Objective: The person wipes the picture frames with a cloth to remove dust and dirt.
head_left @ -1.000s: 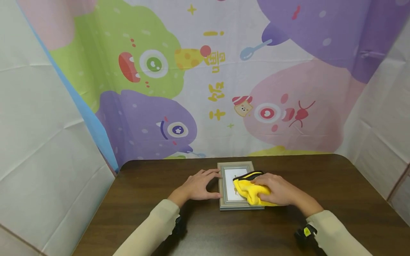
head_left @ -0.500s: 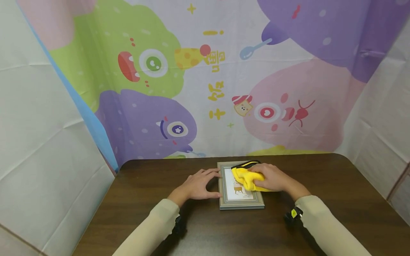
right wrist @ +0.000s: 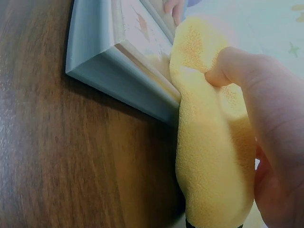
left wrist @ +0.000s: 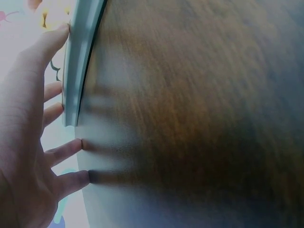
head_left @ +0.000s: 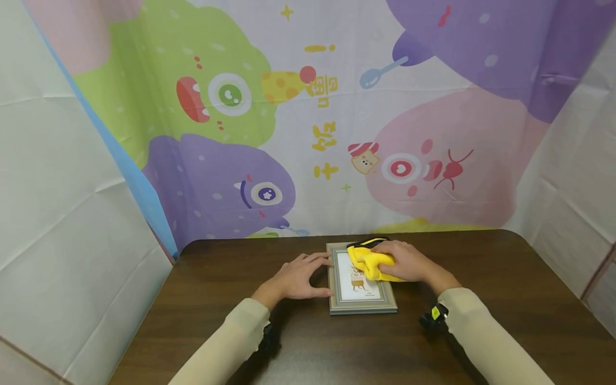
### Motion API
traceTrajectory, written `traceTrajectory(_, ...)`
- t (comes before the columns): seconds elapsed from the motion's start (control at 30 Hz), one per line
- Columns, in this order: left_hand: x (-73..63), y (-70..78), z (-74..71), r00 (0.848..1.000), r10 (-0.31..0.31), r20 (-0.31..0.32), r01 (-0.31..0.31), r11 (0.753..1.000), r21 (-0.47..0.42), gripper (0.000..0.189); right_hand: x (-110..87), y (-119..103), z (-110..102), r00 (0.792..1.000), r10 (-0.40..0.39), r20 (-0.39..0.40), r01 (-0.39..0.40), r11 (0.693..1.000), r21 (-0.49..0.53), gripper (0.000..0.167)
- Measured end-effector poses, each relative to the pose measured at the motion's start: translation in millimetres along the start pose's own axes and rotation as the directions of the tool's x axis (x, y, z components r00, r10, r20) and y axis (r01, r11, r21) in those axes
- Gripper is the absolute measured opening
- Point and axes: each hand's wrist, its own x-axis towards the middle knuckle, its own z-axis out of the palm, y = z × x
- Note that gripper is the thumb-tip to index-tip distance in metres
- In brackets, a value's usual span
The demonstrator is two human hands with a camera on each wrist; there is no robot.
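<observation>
Looks like wiping: right hand (head_left: 409,260) grips cloth (head_left: 371,263) on far-right part of frame (head_left: 363,309). Left hand (head_left: 297,278), fingers spread, touches left edge. Next stroke likely needs steady pressure nearward.

Your head cam looks fwd & down from above, set furthest back: table (head_left: 308,353) low in view, printed backdrop (head_left: 332,206) above, both hands approx. mid-view. Your L wrist cam's v. close, turned sideways, looking past your L hand (left wrist: 26,123) along the pic frame (head_left: 358,295) edge & across the table. Your R wrist cam's also close & sideways, facing the yellow cloth (right wrist: 211,128), your R hand (right wrist: 273,114) & a frame corner. All 3 share frame, table & L hand; head & R wrist share the cloth.
</observation>
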Motion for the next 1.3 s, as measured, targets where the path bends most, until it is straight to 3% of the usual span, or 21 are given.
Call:
traceTrajectory(0.4, -0.1, 1.9, -1.2, 1.0, 0.026, -0.013, -0.026, 1.0, 0.014, 0.079, -11.4, -6.5, -8.5, 0.998, 0.025, 0.054, -0.027, 0.999, 0.037, 0.036)
traceTrajectory(0.93, -1.9, -0.1, -0.2, 0.999, 0.039, -0.022, -0.039, 0.999, 0.015, 0.08, -48.5, -32.2, -8.0, 0.998, -0.028, 0.062, 0.028, 1.0, 0.005, 0.028)
traceTrajectory(1.3, -1.8, -0.5, 0.9, 0.999, 0.034, -0.024, -0.034, 0.999, 0.016, 0.079, -64.0, -45.0, -9.0, 0.993, -0.111, 0.044, 0.111, 0.994, -0.006, 0.013)
